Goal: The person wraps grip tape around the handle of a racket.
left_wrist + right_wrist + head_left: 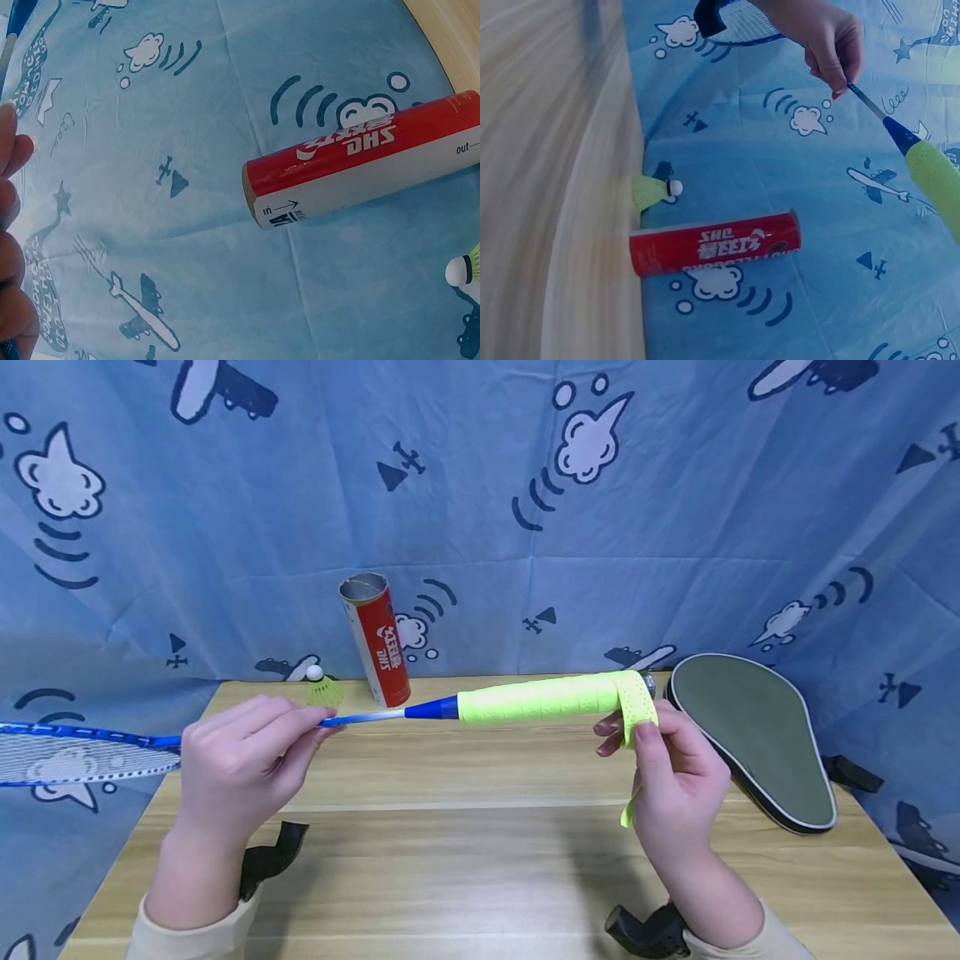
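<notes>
A blue badminton racket (431, 708) is held level above the table, its strung head off to the left. Yellow-green grip tape (540, 697) wraps its handle, and a loose length hangs down at the butt end. My left hand (247, 756) pinches the shaft near the head. With thumb and fingers my right hand (678, 768) pinches the loose tape just below the butt. In the right wrist view the left hand (831, 49) grips the shaft, while the right hand is out of that frame. Only fingertips (15, 150) show in the left wrist view.
A red and white shuttlecock tube (378, 643) stands at the table's back edge, with a yellow shuttlecock (322, 687) to its left. A green paddle-shaped case (750, 735) lies at the right. Blue printed cloth (465, 510) hangs behind the wooden table (450, 877).
</notes>
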The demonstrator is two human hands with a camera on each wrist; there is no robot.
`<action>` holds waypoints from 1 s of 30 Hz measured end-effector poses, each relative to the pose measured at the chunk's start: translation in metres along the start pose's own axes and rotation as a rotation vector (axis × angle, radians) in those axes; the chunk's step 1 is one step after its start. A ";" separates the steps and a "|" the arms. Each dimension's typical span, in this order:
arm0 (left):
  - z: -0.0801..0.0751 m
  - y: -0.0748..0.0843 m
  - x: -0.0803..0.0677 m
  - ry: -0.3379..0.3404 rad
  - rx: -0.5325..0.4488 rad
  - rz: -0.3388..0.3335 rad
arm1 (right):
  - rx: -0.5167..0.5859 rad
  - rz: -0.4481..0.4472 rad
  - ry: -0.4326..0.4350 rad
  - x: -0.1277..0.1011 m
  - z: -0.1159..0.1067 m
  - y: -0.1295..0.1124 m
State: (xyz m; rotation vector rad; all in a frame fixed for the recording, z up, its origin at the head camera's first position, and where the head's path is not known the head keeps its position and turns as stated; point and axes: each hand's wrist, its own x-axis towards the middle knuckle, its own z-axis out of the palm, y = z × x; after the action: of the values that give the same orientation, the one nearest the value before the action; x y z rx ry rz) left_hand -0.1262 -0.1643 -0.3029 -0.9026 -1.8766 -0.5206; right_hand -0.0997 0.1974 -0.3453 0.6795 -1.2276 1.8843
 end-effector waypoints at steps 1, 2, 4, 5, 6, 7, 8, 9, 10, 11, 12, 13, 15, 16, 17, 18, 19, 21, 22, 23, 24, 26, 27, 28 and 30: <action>0.001 0.000 0.000 0.010 -0.007 0.002 | -0.008 0.005 -0.007 0.000 0.000 -0.001; 0.001 0.000 0.000 0.016 -0.011 0.004 | -0.014 0.011 -0.010 0.000 -0.001 -0.001; 0.001 -0.001 0.001 0.019 -0.023 0.006 | -0.038 0.028 -0.011 -0.001 -0.002 -0.002; 0.001 -0.001 0.001 0.017 -0.026 0.010 | -0.062 0.039 -0.007 -0.001 -0.003 -0.003; 0.001 -0.001 0.001 0.009 -0.030 0.012 | -0.078 0.048 0.002 -0.001 -0.003 -0.003; 0.001 -0.001 0.001 0.002 -0.033 0.017 | -0.100 0.058 0.014 -0.001 -0.003 -0.003; 0.000 -0.001 0.001 -0.006 -0.035 0.020 | -0.116 0.068 0.025 -0.001 -0.004 -0.003; 0.000 -0.001 0.001 -0.014 -0.039 0.024 | -0.123 0.073 0.035 -0.001 -0.004 -0.003; 0.000 0.000 0.001 -0.020 -0.045 0.026 | -0.134 0.076 0.043 -0.001 -0.004 -0.003; -0.001 0.000 0.001 -0.025 -0.053 0.028 | -0.138 0.077 0.044 -0.001 -0.004 -0.003; -0.001 0.000 0.001 -0.032 -0.065 0.026 | -0.137 0.077 0.042 -0.001 -0.004 -0.003; -0.001 0.000 0.001 -0.042 -0.074 0.021 | -0.135 0.076 0.036 -0.001 -0.004 -0.003; -0.002 -0.001 0.000 -0.067 -0.090 0.004 | -0.126 0.068 0.018 -0.001 -0.004 -0.003; -0.003 -0.001 0.000 -0.075 -0.095 -0.002 | -0.125 0.063 0.010 -0.001 -0.004 -0.003; -0.003 -0.002 0.000 -0.081 -0.100 -0.007 | -0.120 0.061 0.002 -0.001 -0.004 -0.003; -0.003 -0.002 0.000 -0.086 -0.103 -0.013 | -0.110 0.058 -0.002 -0.001 -0.004 -0.003; -0.003 -0.002 0.000 -0.086 -0.103 -0.015 | -0.100 0.052 -0.007 0.000 -0.004 -0.002; -0.003 -0.002 0.000 -0.070 -0.104 -0.009 | -0.075 0.042 -0.013 0.000 -0.003 -0.002; -0.003 -0.002 0.000 -0.060 -0.101 -0.005 | -0.066 0.036 -0.014 0.000 -0.003 -0.002; -0.002 -0.002 0.001 -0.051 -0.099 -0.002 | -0.055 0.033 -0.015 0.000 -0.003 -0.001; -0.002 -0.002 0.001 -0.043 -0.096 0.001 | -0.044 0.029 -0.014 0.000 -0.003 -0.001; -0.001 -0.002 0.001 -0.034 -0.087 0.006 | -0.039 0.025 -0.012 0.000 -0.003 -0.001; -0.002 -0.002 0.001 -0.033 -0.083 0.005 | -0.042 0.025 -0.009 0.001 -0.003 -0.001; -0.002 -0.002 0.001 -0.034 -0.088 0.002 | -0.039 0.025 -0.004 0.001 -0.002 -0.001; -0.002 -0.002 0.001 -0.032 -0.121 0.002 | -0.034 0.021 0.007 0.001 -0.002 -0.002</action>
State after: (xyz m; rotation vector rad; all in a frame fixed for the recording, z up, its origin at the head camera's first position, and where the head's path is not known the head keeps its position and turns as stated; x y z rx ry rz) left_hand -0.1268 -0.1664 -0.3007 -0.9978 -1.8888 -0.6274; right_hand -0.0990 0.1997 -0.3444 0.6434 -1.2646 1.8771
